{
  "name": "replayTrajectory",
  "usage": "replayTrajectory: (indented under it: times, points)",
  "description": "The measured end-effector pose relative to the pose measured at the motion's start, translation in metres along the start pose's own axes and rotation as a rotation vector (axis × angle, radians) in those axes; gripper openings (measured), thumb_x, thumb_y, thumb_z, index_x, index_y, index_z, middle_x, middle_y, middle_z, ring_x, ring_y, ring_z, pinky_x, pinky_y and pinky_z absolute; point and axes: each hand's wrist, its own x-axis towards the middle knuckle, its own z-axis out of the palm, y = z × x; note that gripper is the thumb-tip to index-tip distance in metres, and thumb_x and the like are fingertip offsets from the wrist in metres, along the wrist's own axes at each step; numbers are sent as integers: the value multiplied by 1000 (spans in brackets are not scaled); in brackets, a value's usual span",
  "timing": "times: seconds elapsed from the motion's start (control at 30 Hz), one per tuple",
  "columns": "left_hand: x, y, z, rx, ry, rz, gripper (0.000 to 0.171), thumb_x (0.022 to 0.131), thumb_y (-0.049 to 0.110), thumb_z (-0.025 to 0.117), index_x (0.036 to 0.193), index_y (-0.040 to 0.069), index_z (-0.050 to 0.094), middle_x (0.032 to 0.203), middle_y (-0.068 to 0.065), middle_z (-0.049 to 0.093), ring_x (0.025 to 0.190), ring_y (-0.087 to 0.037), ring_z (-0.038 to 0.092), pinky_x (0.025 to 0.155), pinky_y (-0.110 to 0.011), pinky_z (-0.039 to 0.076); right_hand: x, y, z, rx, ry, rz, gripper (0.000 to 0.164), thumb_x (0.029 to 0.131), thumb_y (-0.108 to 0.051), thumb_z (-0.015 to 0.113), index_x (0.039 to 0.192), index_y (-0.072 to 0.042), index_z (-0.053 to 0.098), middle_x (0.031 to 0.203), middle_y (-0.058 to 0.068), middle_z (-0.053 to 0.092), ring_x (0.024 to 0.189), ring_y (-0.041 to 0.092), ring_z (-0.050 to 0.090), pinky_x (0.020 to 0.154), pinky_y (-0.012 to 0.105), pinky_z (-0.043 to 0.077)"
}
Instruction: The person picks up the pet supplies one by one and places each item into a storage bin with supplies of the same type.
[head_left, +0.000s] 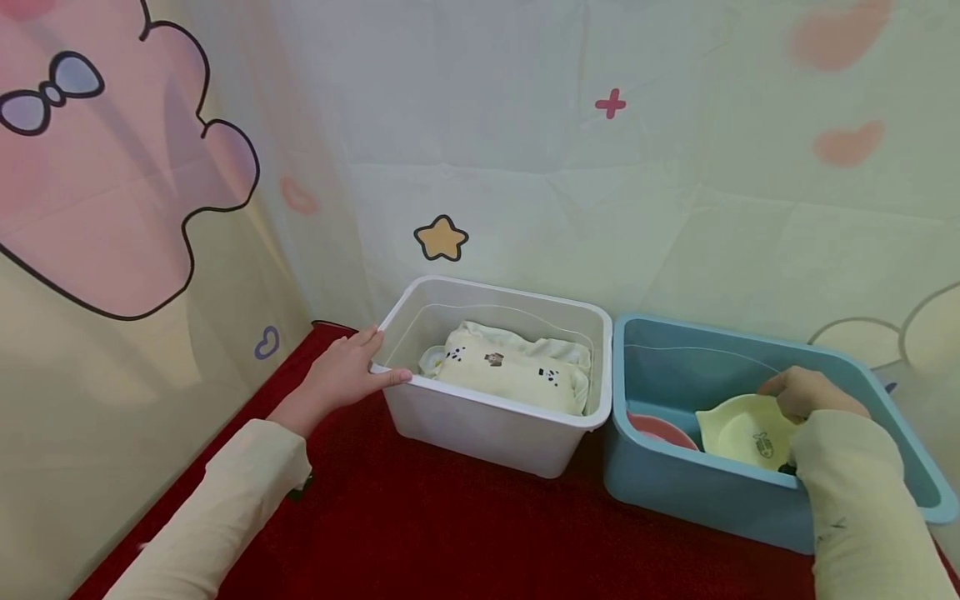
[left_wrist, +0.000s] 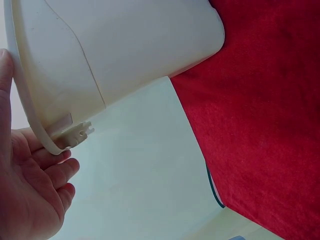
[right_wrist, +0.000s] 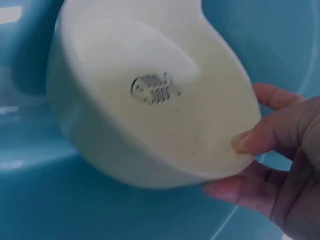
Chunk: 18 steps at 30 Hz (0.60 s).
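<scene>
My left hand point(head_left: 341, 373) grips the left corner of a white plastic bin point(head_left: 480, 433), with the thumb along the front rim and the fingers round the rim's corner point(left_wrist: 52, 145). Inside that bin lies a cream pillow point(head_left: 504, 373) with small animal prints and a ruffled edge. On the right, my right hand point(head_left: 813, 392) reaches into a blue bin point(head_left: 697, 487) and pinches the rim of a pale yellow bowl point(head_left: 731, 425). A fishbone print marks the bowl's inside point(right_wrist: 155, 90), and the bowl is tilted. Beside it in the blue bin shows a pink dish point(head_left: 663, 430), mostly hidden by the front wall.
Both bins stand side by side on a red cloth point(head_left: 420, 533), against a pale printed curtain point(head_left: 525, 225) behind. At the pillow's left end, a small pale item point(head_left: 431, 361) is partly covered. A dark object point(head_left: 786, 469) peeks out near the right sleeve.
</scene>
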Motion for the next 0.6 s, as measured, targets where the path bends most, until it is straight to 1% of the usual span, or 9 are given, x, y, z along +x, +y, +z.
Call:
replayTrajectory:
  times: [0.1,0.2,0.27,0.33,0.43,0.57,0.6]
  points:
    - [0,0,0,3,-6,-1,91,72,71,46,138,10,30,140,-16,33,118,-36,41,90,-56,39,0,-1,1,-20,-9,-7,60,58,15,40,118,9,49,121,43,34,75,29,45,46,27,33]
    - [0,1,0,3,-9,-5,92,72,71,46,138,9,29,141,-17,32,119,-36,39,91,-56,38,1,-1,1,-28,-2,-14,60,58,16,39,117,10,50,120,44,33,58,20,40,43,25,30]
    - [0,1,0,5,-8,-7,93,72,71,46,139,9,28,141,-17,31,120,-37,38,91,-56,37,1,-2,2,-32,4,-19,60,58,16,39,117,10,50,119,45,32,49,14,30,42,24,27]
    - [0,0,0,2,-7,-7,92,72,71,46,139,9,28,141,-17,31,120,-37,38,91,-56,37,2,-2,2,-28,5,-17,60,59,17,39,117,10,50,119,45,32,46,12,25,42,23,27]
    - [0,1,-1,1,-6,-6,91,72,70,46,139,10,29,140,-17,32,119,-36,39,91,-56,38,2,-2,1,-29,4,-16,59,59,17,38,117,10,50,120,46,31,46,11,23,41,23,27]
    - [0,2,-2,-2,-4,-7,90,73,69,47,139,10,29,140,-17,32,118,-36,40,90,-56,38,3,-2,1,-20,1,-11,59,59,17,38,117,10,49,121,46,29,46,11,22,41,23,27]
    - [-1,2,-2,-2,-4,-7,90,73,69,47,139,10,29,140,-17,32,118,-36,40,90,-57,38,3,-2,1,-17,-1,-9,59,59,17,39,117,10,49,121,46,29,47,12,26,42,23,28]
